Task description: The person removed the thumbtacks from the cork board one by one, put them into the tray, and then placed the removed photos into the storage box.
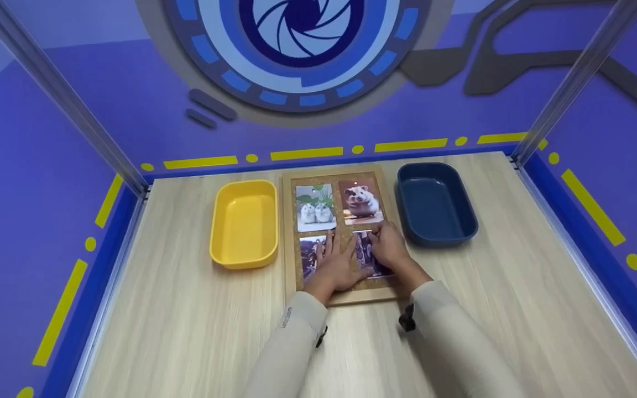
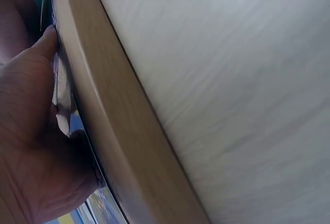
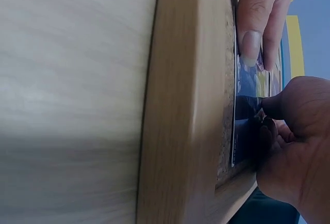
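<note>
A cork board [image 1: 290,237] in a wooden frame lies flat on the table, bearing photos in two rows. My left hand [image 1: 340,268], fingers spread, presses on the lower part, between the lower left photo [image 1: 306,251] and the lower right photo [image 1: 364,251]. At the upper part of the lower right photo my right hand [image 1: 393,246] pinches with thumb and curled fingers; the small thing between them is mostly hidden. In the right wrist view the thumb [image 3: 273,106] meets the fingers close over this dark photo [image 3: 245,123], and left fingertips [image 3: 251,46] rest on it.
Above the hands are a photo of two hamsters [image 1: 316,209] and a photo of one hamster [image 1: 361,203], each with a small light dot at its top. A yellow tray [image 1: 244,224] stands left of the board, a dark blue tray [image 1: 434,204] right of it. Blue walls enclose the table.
</note>
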Available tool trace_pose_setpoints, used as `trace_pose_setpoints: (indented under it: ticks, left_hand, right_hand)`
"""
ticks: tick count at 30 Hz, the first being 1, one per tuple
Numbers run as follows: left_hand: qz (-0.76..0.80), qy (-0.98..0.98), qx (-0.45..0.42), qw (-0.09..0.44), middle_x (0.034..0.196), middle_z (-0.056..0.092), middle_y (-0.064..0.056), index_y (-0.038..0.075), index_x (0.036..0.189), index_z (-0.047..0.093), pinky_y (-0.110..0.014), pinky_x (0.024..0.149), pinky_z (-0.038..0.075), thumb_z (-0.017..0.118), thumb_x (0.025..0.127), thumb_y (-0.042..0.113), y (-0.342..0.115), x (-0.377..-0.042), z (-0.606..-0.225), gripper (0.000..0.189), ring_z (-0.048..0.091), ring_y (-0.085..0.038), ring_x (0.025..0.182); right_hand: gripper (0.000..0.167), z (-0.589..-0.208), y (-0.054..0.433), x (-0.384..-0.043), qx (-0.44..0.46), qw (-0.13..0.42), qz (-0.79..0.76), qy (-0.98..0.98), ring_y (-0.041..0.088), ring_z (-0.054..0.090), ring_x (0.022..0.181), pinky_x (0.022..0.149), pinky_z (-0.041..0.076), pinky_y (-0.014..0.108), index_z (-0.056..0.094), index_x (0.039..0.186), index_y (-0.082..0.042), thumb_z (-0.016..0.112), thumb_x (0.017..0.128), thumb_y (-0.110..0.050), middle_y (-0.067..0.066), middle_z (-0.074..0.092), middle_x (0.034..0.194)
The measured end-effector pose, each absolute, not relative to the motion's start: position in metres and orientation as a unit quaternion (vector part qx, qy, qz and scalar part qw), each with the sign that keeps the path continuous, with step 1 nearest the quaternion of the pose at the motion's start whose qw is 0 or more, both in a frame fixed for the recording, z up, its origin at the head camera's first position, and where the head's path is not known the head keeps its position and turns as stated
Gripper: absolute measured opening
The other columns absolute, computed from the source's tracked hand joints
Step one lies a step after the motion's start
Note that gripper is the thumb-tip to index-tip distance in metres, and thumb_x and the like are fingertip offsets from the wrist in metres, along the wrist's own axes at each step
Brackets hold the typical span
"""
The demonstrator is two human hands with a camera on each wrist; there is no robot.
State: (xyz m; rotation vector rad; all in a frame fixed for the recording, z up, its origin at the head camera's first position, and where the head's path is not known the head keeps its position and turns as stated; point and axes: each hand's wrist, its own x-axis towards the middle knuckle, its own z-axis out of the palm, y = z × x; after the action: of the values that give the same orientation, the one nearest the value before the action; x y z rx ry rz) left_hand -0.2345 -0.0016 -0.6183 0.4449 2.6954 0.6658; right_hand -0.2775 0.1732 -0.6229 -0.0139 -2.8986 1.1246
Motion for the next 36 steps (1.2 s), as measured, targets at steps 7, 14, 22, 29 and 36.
trace_pose_setpoints:
  ticks: [7,14,22,29,36]
  left_hand:
    - [0.225,0.948,0.161,0.157,0.181,-0.008,-0.018,0.023,0.174,0.014,-0.068,0.135,-0.002,0.057,0.099,0.070,-0.001,-0.231,-0.616,0.098,-0.012,-0.042,0.168]
    - [0.204,0.954,0.157,0.157,0.182,-0.009,-0.016,0.025,0.174,0.014,-0.068,0.135,-0.001,0.056,0.098,0.073,0.000,-0.231,-0.613,0.099,-0.012,-0.041,0.169]
    - [0.207,0.952,0.153,0.164,0.182,-0.005,-0.015,0.025,0.174,0.011,-0.069,0.134,-0.003,0.056,0.099,0.072,-0.001,-0.231,-0.614,0.099,-0.012,-0.040,0.169]
    - [0.224,0.948,0.148,0.171,0.181,-0.009,-0.018,0.027,0.174,0.013,-0.068,0.134,-0.007,0.060,0.097,0.070,0.000,-0.235,-0.618,0.100,-0.015,-0.039,0.169]
    - [0.221,0.949,0.147,0.170,0.181,-0.014,-0.015,0.030,0.173,0.010,-0.068,0.134,-0.007,0.059,0.095,0.075,-0.001,-0.239,-0.626,0.103,-0.018,-0.036,0.168]
  right_hand:
    - [0.011,-0.625,0.172,-0.276,0.014,0.048,0.316,-0.948,0.041,0.065,0.100,0.093,0.055,0.056,0.062,0.104,0.005,0.065,0.101,-0.005,0.022,0.065,0.101]
    - [0.010,-0.624,0.171,-0.277,0.022,0.053,0.295,-0.954,0.040,0.065,0.097,0.091,0.055,0.056,0.060,0.101,0.003,0.065,0.102,-0.007,0.021,0.064,0.099]
    - [0.011,-0.627,0.169,-0.278,0.023,0.053,0.283,-0.957,0.042,0.066,0.098,0.092,0.056,0.057,0.061,0.101,0.003,0.065,0.102,-0.008,0.022,0.064,0.101]
    - [0.014,-0.628,0.169,-0.277,0.025,0.065,0.274,-0.959,0.042,0.066,0.093,0.087,0.056,0.057,0.060,0.101,0.004,0.067,0.102,-0.008,0.022,0.065,0.096]
    - [0.014,-0.627,0.169,-0.278,0.019,0.063,0.286,-0.956,0.042,0.066,0.092,0.087,0.055,0.058,0.060,0.100,0.003,0.067,0.102,-0.009,0.021,0.065,0.096]
